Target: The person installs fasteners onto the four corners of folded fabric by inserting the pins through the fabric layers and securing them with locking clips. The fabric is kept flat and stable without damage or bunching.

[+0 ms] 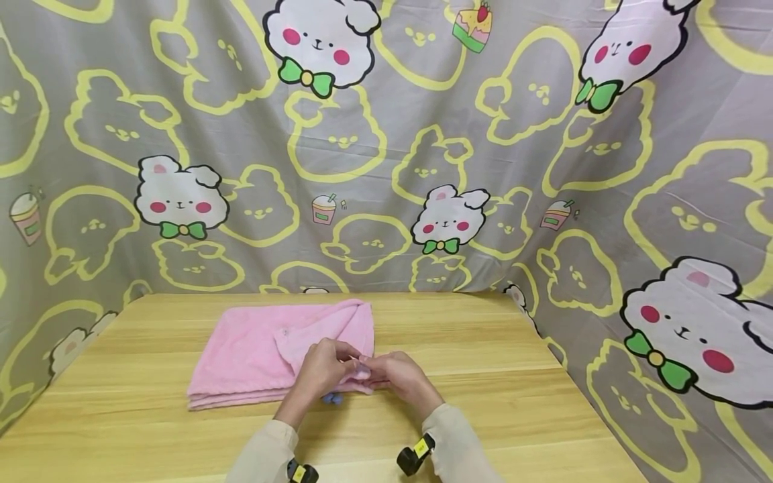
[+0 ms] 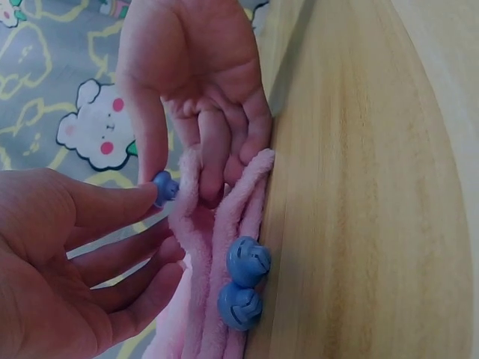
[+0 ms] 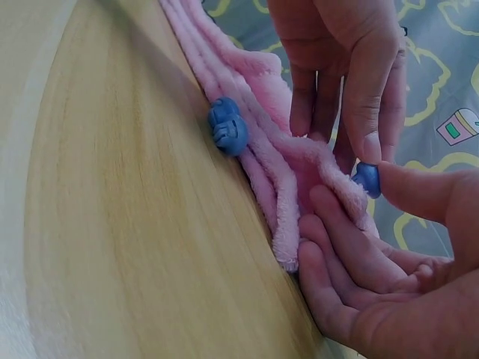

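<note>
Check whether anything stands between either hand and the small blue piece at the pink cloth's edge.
Nothing visible does: the left hand and right hand both touch the small blue piece. The other blue pieces sit along the pink cloth, clear of both hands.

Head view bright; wrist views dimmer, faint shadow streak across table [image 2: 352, 187].

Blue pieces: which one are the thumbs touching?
The lone piece against the pink cloth, touched by left hand and right hand; the other two pieces sit together, untouched.

Left fingers [image 2: 127, 284] face right fingers [image 2: 215, 146], thumb tips [image 3: 370, 146] close together.
</note>
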`<state>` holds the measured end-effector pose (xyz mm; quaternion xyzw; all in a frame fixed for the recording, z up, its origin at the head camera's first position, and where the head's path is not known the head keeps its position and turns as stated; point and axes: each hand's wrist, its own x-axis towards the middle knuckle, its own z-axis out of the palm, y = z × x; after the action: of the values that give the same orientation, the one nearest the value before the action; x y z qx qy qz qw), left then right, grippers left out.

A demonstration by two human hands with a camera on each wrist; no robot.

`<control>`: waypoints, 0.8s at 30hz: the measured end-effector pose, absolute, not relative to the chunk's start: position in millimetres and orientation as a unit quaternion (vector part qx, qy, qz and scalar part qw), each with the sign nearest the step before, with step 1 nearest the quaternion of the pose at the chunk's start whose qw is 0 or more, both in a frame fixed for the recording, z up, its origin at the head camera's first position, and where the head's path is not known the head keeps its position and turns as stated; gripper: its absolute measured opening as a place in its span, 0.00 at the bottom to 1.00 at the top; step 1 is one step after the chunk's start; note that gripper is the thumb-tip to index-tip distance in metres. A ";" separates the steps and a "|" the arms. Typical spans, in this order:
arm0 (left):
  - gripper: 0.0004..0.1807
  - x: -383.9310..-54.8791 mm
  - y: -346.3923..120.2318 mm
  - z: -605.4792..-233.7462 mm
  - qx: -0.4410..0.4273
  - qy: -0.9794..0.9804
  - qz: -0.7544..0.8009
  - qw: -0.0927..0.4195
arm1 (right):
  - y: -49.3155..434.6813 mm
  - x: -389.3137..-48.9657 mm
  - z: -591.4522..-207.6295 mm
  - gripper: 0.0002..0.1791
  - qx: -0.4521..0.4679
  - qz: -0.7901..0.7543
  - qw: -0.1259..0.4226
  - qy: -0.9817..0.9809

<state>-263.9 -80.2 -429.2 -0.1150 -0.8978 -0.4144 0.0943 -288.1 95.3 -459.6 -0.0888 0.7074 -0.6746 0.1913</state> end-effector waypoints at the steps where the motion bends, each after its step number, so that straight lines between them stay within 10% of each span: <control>1: 0.05 -263.9 -80.0 -429.4 -0.115 -0.898 -0.414 0.093 | 95.2 -287.8 -459.6 0.22 -0.088 -0.674 0.190 0.709; 15: 0.12 -262.0 -81.7 -430.0 -0.119 -0.919 -0.375 0.023 | 95.9 -288.3 -459.9 0.22 -0.079 -0.684 0.197 0.699; 24: 0.03 -265.5 -84.2 -436.5 -0.109 -0.925 -0.345 0.113 | 97.5 -290.1 -462.3 0.27 -0.097 -0.672 0.202 0.706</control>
<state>-265.5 -84.2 -436.5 -0.1090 -0.9252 -0.3454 0.1133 -290.1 97.5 -462.3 -0.0970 0.7057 -0.6721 0.2020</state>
